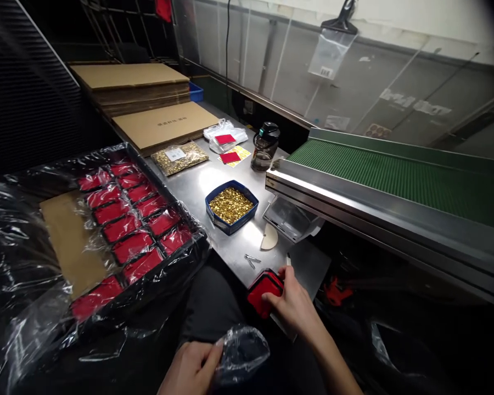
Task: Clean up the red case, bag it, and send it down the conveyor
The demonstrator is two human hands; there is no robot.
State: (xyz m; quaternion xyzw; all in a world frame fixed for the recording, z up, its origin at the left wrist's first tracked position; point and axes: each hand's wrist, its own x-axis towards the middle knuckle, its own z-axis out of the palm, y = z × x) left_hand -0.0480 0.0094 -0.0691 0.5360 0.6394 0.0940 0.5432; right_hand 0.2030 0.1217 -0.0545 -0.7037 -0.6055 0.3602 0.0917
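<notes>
At the bottom of the head view, my left hand pinches a clear plastic bag, whose mouth gapes toward the right. My right hand grips a small red case with black edging at the table's near edge, thumb on its face. A thin pale-tipped tool pokes up by the right index finger; how it is held is unclear. Just beyond the case lie small metal nail clippers or tweezers and a pale round disc. Bag and case are apart.
A blue tray of gold pieces stands on the metal table. To the left, a plastic-lined box holds several bagged red cases. A green conveyor runs along the right. Cardboard stacks and a dark jug stand farther back.
</notes>
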